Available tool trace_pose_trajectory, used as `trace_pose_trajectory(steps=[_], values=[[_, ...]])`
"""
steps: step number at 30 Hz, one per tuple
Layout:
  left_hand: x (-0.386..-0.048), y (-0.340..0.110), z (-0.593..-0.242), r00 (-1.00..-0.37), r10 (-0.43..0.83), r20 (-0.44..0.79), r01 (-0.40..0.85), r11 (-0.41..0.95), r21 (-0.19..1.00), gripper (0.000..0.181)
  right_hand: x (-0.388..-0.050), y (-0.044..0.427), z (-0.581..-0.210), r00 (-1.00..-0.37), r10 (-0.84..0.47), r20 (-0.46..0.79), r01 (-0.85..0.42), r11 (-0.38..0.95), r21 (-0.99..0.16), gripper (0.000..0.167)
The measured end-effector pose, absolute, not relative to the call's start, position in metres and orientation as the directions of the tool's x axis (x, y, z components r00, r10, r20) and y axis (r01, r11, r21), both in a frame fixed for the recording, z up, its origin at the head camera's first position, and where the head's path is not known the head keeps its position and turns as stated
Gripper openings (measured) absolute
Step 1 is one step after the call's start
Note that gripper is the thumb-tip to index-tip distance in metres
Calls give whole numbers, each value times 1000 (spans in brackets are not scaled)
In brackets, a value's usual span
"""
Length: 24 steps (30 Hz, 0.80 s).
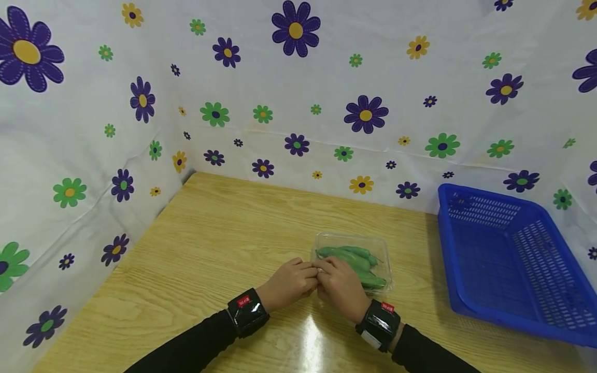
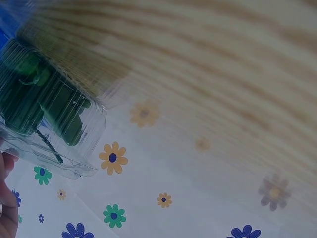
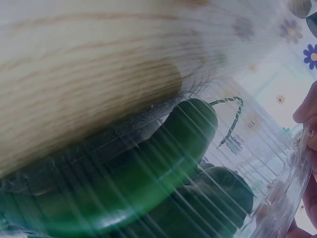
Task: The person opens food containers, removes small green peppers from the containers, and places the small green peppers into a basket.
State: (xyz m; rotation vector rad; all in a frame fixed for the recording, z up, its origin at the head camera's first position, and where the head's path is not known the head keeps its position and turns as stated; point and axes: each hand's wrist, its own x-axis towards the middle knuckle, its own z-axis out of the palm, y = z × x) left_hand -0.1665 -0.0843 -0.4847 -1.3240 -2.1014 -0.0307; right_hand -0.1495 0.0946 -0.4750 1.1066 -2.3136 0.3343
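Note:
A clear plastic clamshell box (image 1: 385,259) lies on the wooden table, with several long green peppers (image 1: 356,258) inside. At its near left corner my left hand (image 1: 290,282) and right hand (image 1: 342,285) meet, fingertips side by side. Both hands have curled fingers and pinch the box's edge. In the left wrist view, fingers (image 2: 6,171) touch the lip of the box (image 2: 91,129) at the far left. Close up in the right wrist view, a curved pepper (image 3: 163,163) shows through the ribbed plastic, and fingers (image 3: 308,144) grip the rim at the right.
A blue plastic basket (image 1: 445,248) with perforated sides stands on the right of the table (image 1: 224,228). White cloth (image 1: 261,67) printed with flowers hangs behind and along the left side.

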Motion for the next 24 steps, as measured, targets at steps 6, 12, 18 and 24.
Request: trace_pose_trajectory(steps=[6,12,18,24], values=[[-164,-83,-484,-300,791,533,822,497,-276,17,-148,95,-477,-527,-627,573,-769,640,-7,22],[-164,-81,-487,-297,785,544,833,492,-255,24,-145,96,-477,-537,-625,566,-762,647,-9,26],[-164,-82,-487,-294,799,524,830,486,-275,17,-144,98,-477,-502,-664,554,-764,641,76,20],[-166,-83,-485,-311,810,497,830,487,-274,11,-144,97,-475,-490,-667,561,-756,645,108,22]])
